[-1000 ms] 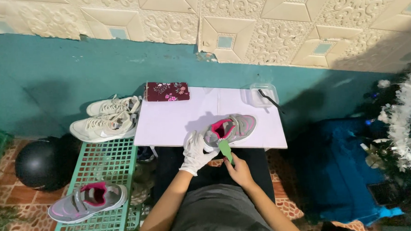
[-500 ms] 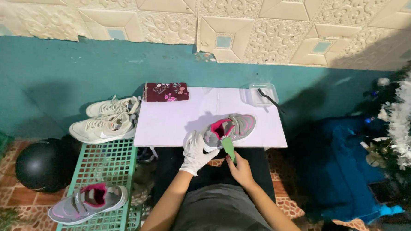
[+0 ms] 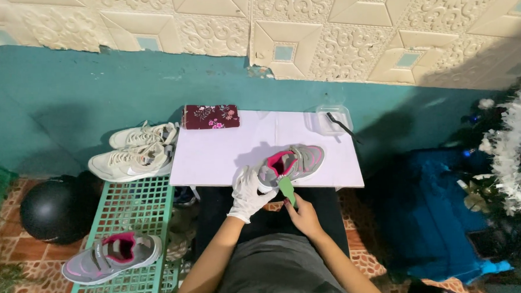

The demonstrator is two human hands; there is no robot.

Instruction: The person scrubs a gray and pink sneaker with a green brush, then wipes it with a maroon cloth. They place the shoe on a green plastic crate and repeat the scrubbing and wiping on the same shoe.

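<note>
The left hand (image 3: pixel 248 193), wearing a white fabric glove, is resting against the heel end of a small grey sneaker with a bright pink lining (image 3: pixel 290 164). Its gloved fingers (image 3: pixel 242 178) are curling around the back of the shoe, gripping it there. The sneaker is lying on its side at the near edge of a flat white rectangular tabletop (image 3: pixel 225 154), toe pointing away to the right and its opening facing the person.

The bare right hand (image 3: pixel 301 214) is sitting just below the shoe, in front of the table edge. Its fingers are pinching closed on the lower end of a small green flat tool (image 3: pixel 286 189), which is sticking up from the fingertips so that its upper end is touching the sneaker near the pink opening. Whether the tool is a brush or a scraper is too small to tell.

At the far edge of the tabletop a dark red floral fabric pouch (image 3: pixel 210 116) is lying, and a clear plastic tub with a dark brush across it (image 3: pixel 333 119) is standing at the far right corner. To the left, a pair of cream sneakers (image 3: pixel 135 152) is sitting beside a green plastic lattice rack (image 3: pixel 134 210), on which a matching grey and pink sneaker (image 3: pixel 113 256) is lying. A black round helmet (image 3: pixel 53 208) is resting on the tiled floor.
</note>
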